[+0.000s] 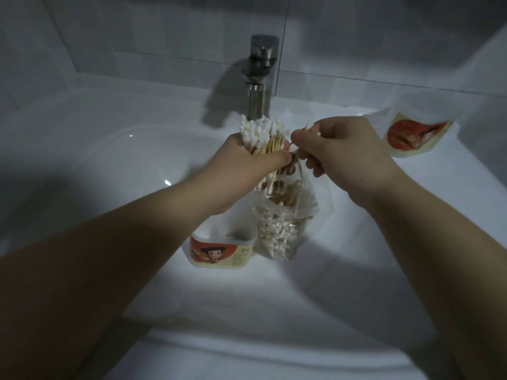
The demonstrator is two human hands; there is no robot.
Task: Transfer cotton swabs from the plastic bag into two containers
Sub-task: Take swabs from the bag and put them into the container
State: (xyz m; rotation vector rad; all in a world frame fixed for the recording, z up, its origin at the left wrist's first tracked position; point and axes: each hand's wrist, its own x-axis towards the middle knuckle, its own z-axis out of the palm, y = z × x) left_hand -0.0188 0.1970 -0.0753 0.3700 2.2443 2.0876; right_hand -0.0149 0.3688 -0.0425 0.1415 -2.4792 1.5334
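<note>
**Container.** A white container (223, 250) with a red cartoon label stands in the sink basin (115, 165), well in front of the faucet (262, 78) and slightly to its left. Its mouth is open; its contents cannot be told.

**Left hand.** The left hand (247, 160) is found directly in front of the faucet. Its fingers are curled tightly round a thick bundle of cotton swabs (263, 133), tips up and wooden stems running down through the fist.

**Bag.** The plastic bag (285, 229) is seen in front of the faucet, below the bundle and just beside the container. Many swabs are held in it.

**Right hand.** The right hand (343, 152) is placed just right of the faucet line. A few loose swabs (308, 127) are pinched between thumb and forefinger, and the other fingers are loosely curled.

**Ledge.** Far right of the faucet, on the ledge (466, 165), a second labelled piece (417, 135) is noted. Whether it is a container or a lid cannot be determined.

**Assessment.** The step in hand is judged to be gathering the bundle.
- The loose swabs should be fed in with tips aligned.
- The grip should be kept firm but not crushing.
- The bundle should be lowered stems first into the container and released only once seated.
- The bag mouth should be kept upward so that nothing is spilled into the basin.
</note>
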